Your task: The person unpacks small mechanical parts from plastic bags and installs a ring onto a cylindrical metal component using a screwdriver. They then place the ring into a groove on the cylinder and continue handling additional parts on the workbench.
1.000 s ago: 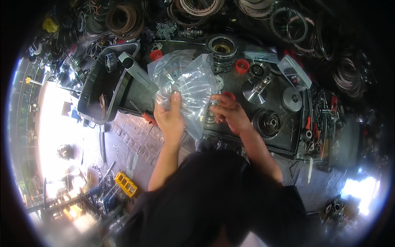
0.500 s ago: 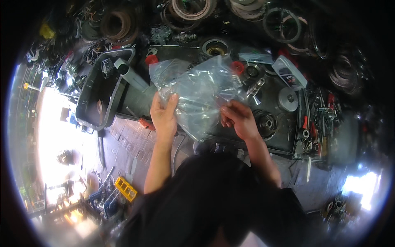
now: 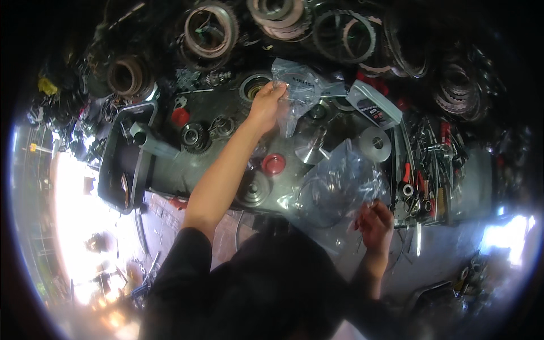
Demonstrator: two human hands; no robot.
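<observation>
Clear bag (image 3: 331, 184) extends left from right fingers (image 3: 379, 213).

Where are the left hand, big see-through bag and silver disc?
Left hand (image 3: 266, 109), head view: back of the hand.
Big see-through bag (image 3: 335, 186), head view: its middle.
Silver disc (image 3: 369, 148), head view: flat face.

Drum (image 3: 253, 88) partly hidden by left grip (image 3: 266, 106), right grip (image 3: 375, 224) blurred; ring stack (image 3: 280, 20) cut by top edge

Dim light, left glare (blown-out), dark rim
</observation>
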